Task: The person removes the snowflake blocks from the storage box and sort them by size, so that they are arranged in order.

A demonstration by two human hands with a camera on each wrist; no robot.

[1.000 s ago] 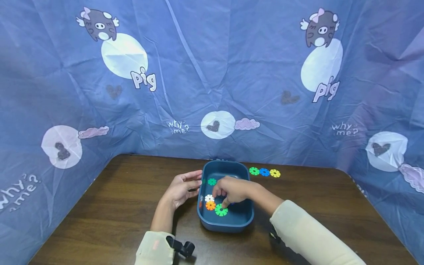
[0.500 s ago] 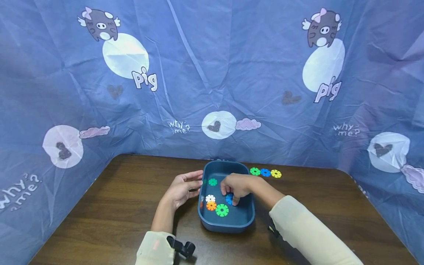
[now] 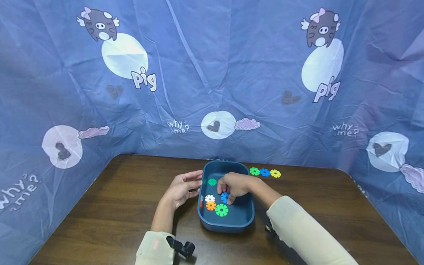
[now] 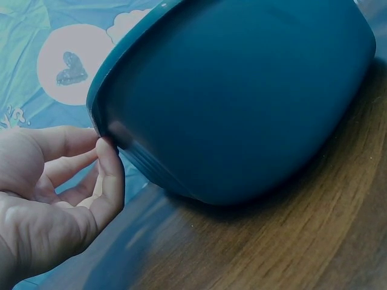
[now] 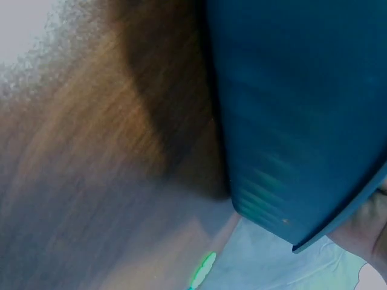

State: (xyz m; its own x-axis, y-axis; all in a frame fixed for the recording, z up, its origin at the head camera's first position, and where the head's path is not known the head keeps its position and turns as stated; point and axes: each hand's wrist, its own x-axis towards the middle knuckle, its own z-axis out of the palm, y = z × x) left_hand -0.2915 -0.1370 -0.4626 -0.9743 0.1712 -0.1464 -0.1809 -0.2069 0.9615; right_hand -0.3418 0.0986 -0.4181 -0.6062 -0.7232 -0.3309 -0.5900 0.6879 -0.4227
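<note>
In the head view my right hand (image 3: 236,184) reaches over the right wall into a dark blue plastic bin (image 3: 228,225). Its curled fingers and thumb are at opposite edges of a blue notched snowflake disc (image 3: 225,198) on the bin's floor. Beside it lie a white disc (image 3: 209,198), an orange disc (image 3: 211,205) and a green disc (image 3: 221,210); a darker green disc (image 3: 212,182) is farther back. My left hand (image 3: 181,189) touches the bin's outer left wall with its fingertips, just under the rim in the left wrist view. The right wrist view hides the right fingertips behind the bin.
On the wooden table (image 3: 132,206), a green disc (image 3: 254,171), a blue disc (image 3: 265,172) and a yellow disc (image 3: 275,173) lie in a row behind and right of the bin. A blue printed cloth (image 3: 185,88) hangs around the table's back and sides.
My right hand has left the bright green disc for the blue one, which has shifted slightly left toward the white and orange discs. My left hand stays at the bin.
</note>
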